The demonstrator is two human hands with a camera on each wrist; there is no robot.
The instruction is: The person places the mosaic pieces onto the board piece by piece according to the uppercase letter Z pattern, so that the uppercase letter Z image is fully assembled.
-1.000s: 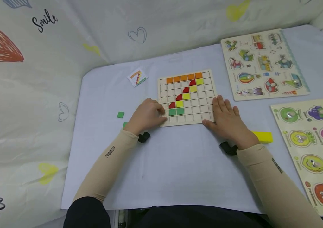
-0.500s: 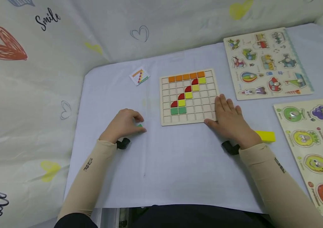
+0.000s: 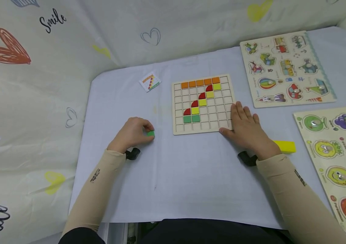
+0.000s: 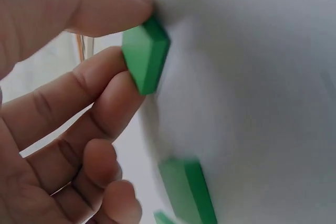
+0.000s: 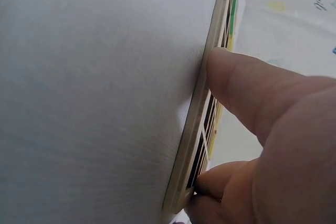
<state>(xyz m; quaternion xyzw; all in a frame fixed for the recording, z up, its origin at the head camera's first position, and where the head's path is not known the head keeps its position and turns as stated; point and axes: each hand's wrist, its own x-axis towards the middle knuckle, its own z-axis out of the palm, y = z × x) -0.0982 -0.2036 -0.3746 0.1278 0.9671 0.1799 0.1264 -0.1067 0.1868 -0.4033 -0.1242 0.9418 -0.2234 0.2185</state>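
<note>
My left hand is off to the left of the wooden grid board, pinching a green square tile between thumb and fingertips. In the left wrist view the pinched tile stands on edge, and a second green tile lies on the white cloth below the fingers. My right hand rests with fairly straight fingers along the board's right edge, its thumb at the front edge. On the board sit a row of orange squares, a diagonal of red quarter-rounds and yellow squares, and two green squares.
A small pattern card lies left of the board's far corner. A yellow block is beside my right wrist. Two picture puzzle boards, one with toys and one with fruit, take up the right side.
My left hand has gone from the board's left edge out to the left and taken hold of a green tile. The right hand stays at the board's edge.
</note>
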